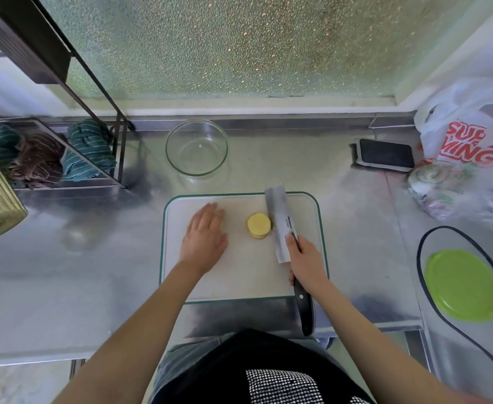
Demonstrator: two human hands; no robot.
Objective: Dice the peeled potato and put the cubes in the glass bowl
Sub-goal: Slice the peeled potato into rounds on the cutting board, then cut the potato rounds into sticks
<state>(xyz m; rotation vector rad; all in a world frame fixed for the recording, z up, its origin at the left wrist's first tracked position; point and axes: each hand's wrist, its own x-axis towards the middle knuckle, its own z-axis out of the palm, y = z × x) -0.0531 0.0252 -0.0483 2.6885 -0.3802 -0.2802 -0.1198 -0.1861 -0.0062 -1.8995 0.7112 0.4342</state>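
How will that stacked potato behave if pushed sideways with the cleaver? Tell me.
The potato stack sits on a flat cut face, so it probably won't roll. It looks like stacked slices, so they may slide apart. The left hand rests flat on the cutting board, not steadying it.

I count one potato [258,225], one cleaver [280,223], one cutting board [239,275], one glass bowl [196,147], one phone [385,155], one green lid [461,284], two hands.
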